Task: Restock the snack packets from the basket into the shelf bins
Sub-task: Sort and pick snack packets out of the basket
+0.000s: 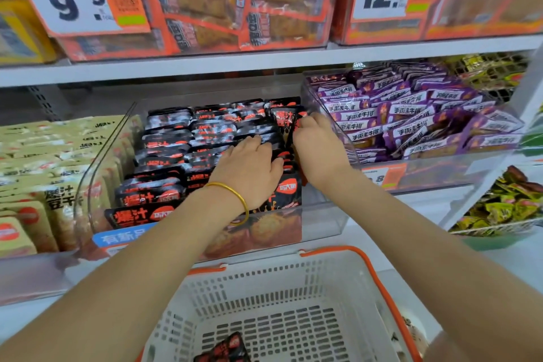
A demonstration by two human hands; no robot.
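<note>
Rows of black-and-red snack packets [176, 144] fill the clear middle shelf bin [323, 223]. My left hand [249, 170], with a gold bangle on the wrist, rests flat on the packets near the bin's right side. My right hand [318, 147] is at the bin's right wall and pinches an upright black-and-red packet [286, 120] among the rows. Below, the white basket [264, 288] with orange handles holds two black-and-red packets [226, 350] at its bottom edge.
A bin of beige packets [53, 173] stands to the left and a bin of purple packets [411, 117] to the right. Orange boxed snacks with price tags 9.9 and 12.8 sit on the shelf above. A wire basket of yellow snacks [505, 209] is at far right.
</note>
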